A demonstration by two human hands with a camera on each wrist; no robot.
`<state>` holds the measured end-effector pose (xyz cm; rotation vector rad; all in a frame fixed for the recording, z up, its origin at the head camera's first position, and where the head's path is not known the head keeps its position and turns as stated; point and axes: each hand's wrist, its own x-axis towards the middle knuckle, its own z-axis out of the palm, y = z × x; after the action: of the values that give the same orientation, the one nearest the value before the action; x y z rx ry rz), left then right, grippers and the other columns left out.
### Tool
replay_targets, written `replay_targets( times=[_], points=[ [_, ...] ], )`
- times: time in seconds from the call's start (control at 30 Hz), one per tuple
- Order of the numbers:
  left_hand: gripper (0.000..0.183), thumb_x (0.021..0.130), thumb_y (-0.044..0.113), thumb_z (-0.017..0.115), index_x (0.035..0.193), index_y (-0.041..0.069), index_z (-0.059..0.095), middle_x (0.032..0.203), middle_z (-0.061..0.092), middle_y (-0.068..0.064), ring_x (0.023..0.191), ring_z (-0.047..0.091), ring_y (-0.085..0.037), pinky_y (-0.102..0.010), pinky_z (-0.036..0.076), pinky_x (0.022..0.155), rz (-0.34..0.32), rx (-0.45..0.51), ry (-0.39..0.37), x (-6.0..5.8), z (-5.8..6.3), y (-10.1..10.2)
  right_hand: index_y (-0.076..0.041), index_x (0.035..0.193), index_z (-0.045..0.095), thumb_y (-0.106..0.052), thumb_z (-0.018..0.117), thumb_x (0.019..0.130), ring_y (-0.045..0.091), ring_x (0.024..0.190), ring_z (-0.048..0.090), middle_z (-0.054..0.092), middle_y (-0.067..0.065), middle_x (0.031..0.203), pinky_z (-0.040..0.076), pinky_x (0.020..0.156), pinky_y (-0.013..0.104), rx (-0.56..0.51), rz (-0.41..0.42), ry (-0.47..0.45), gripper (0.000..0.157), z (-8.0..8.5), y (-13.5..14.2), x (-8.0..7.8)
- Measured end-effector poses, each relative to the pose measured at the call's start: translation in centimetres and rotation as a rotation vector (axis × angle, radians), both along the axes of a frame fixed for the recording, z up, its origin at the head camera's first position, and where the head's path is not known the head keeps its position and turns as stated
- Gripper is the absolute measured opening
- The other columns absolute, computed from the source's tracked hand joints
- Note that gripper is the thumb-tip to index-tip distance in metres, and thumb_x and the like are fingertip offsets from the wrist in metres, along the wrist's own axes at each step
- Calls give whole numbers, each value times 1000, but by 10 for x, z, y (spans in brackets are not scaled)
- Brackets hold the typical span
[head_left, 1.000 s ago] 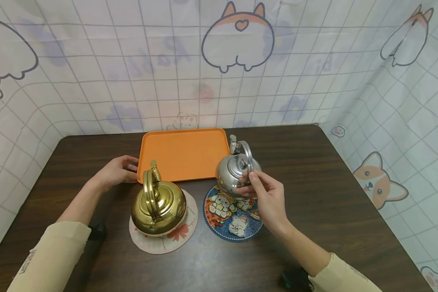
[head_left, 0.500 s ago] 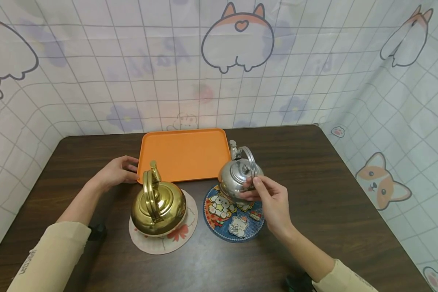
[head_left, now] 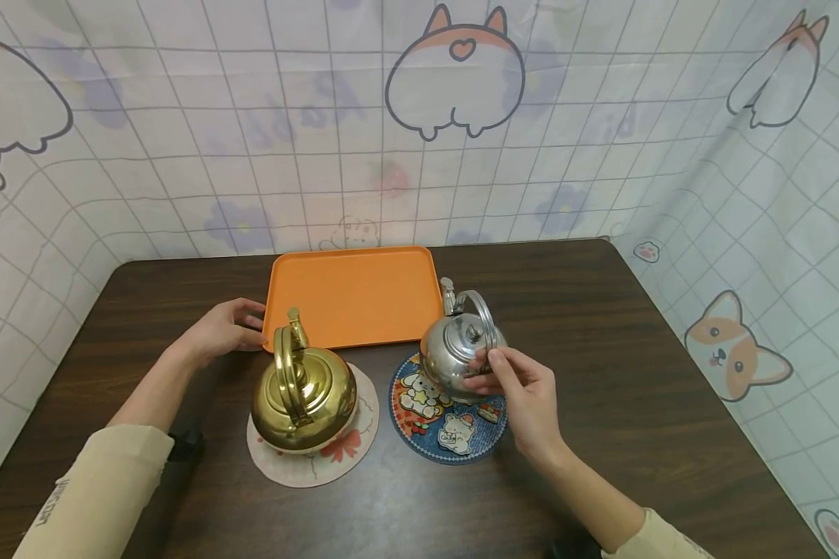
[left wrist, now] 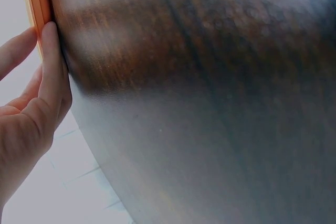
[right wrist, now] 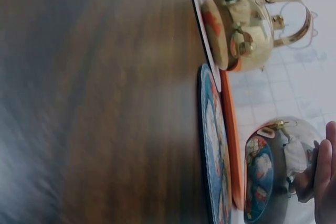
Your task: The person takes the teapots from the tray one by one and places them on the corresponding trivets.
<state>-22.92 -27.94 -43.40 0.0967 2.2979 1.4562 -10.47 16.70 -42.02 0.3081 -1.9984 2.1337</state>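
Note:
My right hand (head_left: 524,396) holds a silver kettle (head_left: 450,349) by its upright handle. In the right wrist view the kettle (right wrist: 283,177) hangs apart from the round blue cartoon mat (head_left: 433,435), which shows reflected in its base. The spout points toward the back of the table. At the left edge of the orange tray (head_left: 353,299), my left hand (head_left: 224,330) grips the rim between thumb and fingers. The left wrist view has those fingertips right on the tray's edge (left wrist: 39,3).
A gold kettle (head_left: 315,388) stands on a round pink floral mat (head_left: 308,470) at centre left. The dark wooden table (head_left: 601,334) meets a tiled-pattern wall covering (head_left: 573,116) behind the tray and at the right.
My right hand has brought the silver kettle nearer and slightly right, from beside the tray's corner to above the blue mat's far part. The left hand, tray and gold kettle have stayed put.

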Motion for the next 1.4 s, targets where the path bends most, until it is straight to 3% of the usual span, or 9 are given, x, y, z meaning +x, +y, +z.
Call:
replay_targets(
  times=[0.67,0.93,1.17,1.33,1.4],
  points=[
    [65,97,-6,64,150,-16,28,128,48,-33,96,67,-22,-40,60,90,0,2,2,-1,-3,-2,12,107,69,-9,55,107,23,76,75,70,26,95,64,70,32,18,6,-35,25,-11,-11,14],
    [65,97,-6,64,150,-16,28,128,48,-33,96,67,-22,-40,61,90,0,2,5,-1,-3,-3,12,110,70,-7,54,107,25,77,75,69,29,100,64,76,36,33,90,-34,24,-15,-13,15],
    [65,96,-6,64,150,-16,29,128,47,-33,95,67,-22,-39,61,89,4,1,3,-1,-5,-2,9,112,71,-3,54,106,31,67,73,69,26,106,63,84,40,89,177,6,21,-17,-10,14],
    [65,96,-6,65,150,-16,30,127,48,-33,96,67,-23,-38,61,88,-2,1,12,0,-5,-2,10,113,69,1,53,106,36,62,70,70,27,105,64,78,40,103,217,41,19,-16,-5,12],
    [65,96,-5,65,149,-16,30,126,48,-33,95,67,-23,-38,61,88,-7,-1,16,0,-4,-3,9,112,69,0,53,106,37,60,68,71,25,96,64,73,39,127,204,44,19,-15,-2,11]
  ],
)
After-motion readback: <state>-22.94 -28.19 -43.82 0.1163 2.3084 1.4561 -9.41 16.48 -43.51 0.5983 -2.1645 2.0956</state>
